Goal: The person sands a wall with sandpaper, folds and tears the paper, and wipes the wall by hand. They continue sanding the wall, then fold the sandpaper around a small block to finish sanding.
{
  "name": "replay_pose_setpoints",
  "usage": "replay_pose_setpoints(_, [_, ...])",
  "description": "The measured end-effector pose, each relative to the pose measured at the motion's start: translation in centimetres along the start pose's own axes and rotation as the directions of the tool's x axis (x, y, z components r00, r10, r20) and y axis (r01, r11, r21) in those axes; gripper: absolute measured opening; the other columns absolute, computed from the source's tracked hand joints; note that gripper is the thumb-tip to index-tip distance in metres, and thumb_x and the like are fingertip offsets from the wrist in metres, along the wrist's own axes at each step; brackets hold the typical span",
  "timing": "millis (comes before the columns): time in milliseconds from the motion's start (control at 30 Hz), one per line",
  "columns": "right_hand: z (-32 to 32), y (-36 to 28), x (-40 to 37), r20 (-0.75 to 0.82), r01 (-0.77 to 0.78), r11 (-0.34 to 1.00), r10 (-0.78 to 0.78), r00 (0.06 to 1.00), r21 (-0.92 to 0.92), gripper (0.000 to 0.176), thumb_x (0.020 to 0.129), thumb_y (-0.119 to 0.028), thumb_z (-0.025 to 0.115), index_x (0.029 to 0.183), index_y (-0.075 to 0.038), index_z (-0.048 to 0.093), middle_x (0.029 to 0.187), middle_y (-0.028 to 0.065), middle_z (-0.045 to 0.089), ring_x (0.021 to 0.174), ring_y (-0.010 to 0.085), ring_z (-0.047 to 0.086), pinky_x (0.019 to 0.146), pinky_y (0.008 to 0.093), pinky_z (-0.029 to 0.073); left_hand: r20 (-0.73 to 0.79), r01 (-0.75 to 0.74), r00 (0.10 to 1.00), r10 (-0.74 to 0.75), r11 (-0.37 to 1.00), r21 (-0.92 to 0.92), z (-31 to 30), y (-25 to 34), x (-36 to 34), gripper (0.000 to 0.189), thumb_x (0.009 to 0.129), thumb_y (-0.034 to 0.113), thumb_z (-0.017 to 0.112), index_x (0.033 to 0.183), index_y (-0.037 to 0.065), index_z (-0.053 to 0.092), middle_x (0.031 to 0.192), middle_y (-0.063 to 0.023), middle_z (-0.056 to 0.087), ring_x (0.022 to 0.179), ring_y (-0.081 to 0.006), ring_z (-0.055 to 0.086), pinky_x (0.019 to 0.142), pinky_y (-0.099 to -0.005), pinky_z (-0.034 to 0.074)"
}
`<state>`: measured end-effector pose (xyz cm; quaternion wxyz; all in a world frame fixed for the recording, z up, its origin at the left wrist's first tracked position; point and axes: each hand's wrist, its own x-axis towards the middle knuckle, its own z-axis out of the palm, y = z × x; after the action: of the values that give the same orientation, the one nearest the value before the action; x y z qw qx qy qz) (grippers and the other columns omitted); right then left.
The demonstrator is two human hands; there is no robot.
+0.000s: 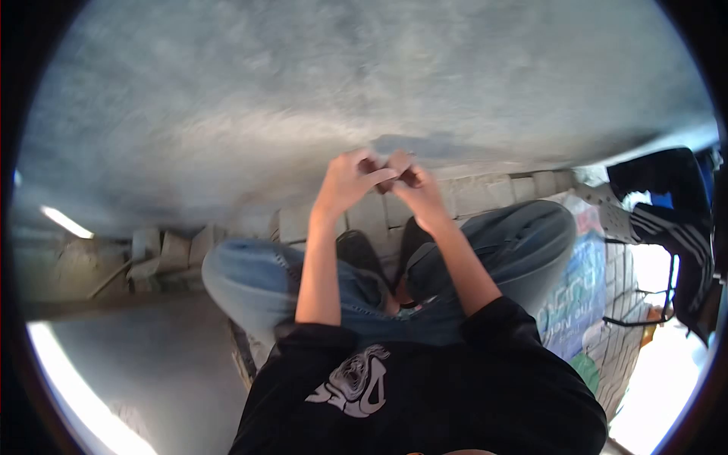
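Observation:
My left hand [350, 180] and my right hand [415, 189] are raised together in front of me, fingertips touching. Both pinch a small dark thing [388, 176] between them; blur hides what it is. I am squatting: my knees in blue jeans [250, 273] spread to either side below the forearms, and my dark shoes [356, 254] stand between them. The hands are close to a grey plastered wall [318, 91].
A row of pale grey blocks [485, 189] runs along the foot of the wall. At the right lie a printed plastic sack [576, 288] and a dark garment with white stripes [671, 220] over a wire frame. Loose blocks [163, 250] sit at the left.

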<state>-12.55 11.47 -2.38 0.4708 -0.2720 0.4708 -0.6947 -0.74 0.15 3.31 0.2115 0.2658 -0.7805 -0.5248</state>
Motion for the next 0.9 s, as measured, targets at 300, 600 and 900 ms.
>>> replay_pose_setpoints(300, [-0.2, -1.4, -0.4, 0.062, -0.071, 0.997, 0.071, 0.996, -0.006, 0.041, 0.073, -0.006, 0.073, 0.109, 0.001, 0.053, 0.091, 0.0068, 0.062, 0.083, 0.0144, 0.062, 0.073, 0.0291, 0.051, 0.155, -0.001, 0.987, 0.037, 0.974, -0.226, -0.8, -1.3, 0.3, 0.021, 0.075, 0.012, 0.072, 0.085, -0.003, 0.061, 0.075, -0.0031, 0.061, 0.069, -0.0075, 0.054, 0.061, -0.0236, 0.044])
replay_pose_setpoints(600, [2.0, -5.5, -1.4, 0.137, -0.015, 1.0, 0.018, 0.99, -0.021, 0.037, 0.08, -0.013, 0.069, 0.111, -0.003, 0.053, 0.098, 0.0027, 0.06, 0.086, 0.0114, 0.06, 0.073, 0.0264, 0.049, 0.044, -0.036, 0.997, 0.065, 0.876, -0.481, -1.0, 1.0, -0.8, 0.02, 0.076, 0.003, 0.066, 0.094, -0.003, 0.061, 0.082, -0.0022, 0.061, 0.077, -0.0081, 0.054, 0.07, -0.0247, 0.044])
replay_pose_setpoints(900, [4.7, -9.1, -1.9, 0.303, -0.129, 0.968, 0.059, 0.951, 0.216, 0.022, 0.086, -0.006, 0.059, 0.108, -0.004, 0.056, 0.101, 0.0009, 0.06, 0.093, 0.0092, 0.058, 0.084, 0.0258, 0.051, -0.177, -0.213, 0.977, 0.118, 0.485, -0.848, -2.6, 0.7, -2.4, 0.042, 0.075, 0.009, 0.067, 0.112, -0.003, 0.051, 0.104, -0.0088, 0.056, 0.096, -0.0195, 0.055, 0.085, -0.0329, 0.045])
